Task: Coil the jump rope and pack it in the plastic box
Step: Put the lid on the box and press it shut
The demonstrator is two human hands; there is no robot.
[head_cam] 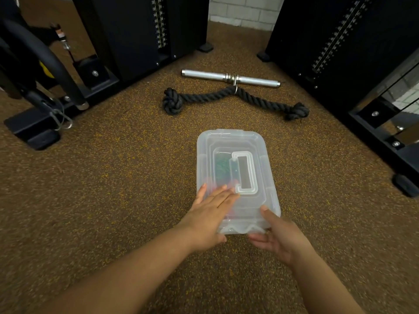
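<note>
Speckled brown rubber flooring (113, 177) covered the gym corner, with black weight machines (140, 30) on either side and a pale block wall (240, 10) at the back. On the floor between the machines sat the plastic box (235, 143), clear and rectangular, with its lid (260, 200) on and a folded handle (246, 173) lying flat in the lid's recess. The left hand (210, 207) lay flat on the near left part of the lid, fingers (226, 192) straight and close together, gripping nothing. The right hand (276, 236) was at the near right corner, loosely open, thumb on top of the lid's edge and fingers curled under the near end by the latch (240, 230). Through the cloudy plastic showed blurred green and pink shapes, probably the jump rope (222, 168), though its coils could not be made out. Farther off on the floor lay a metal bar (229, 77) and, touching it, a thick black rope (204, 97) with knotted ends.
</note>
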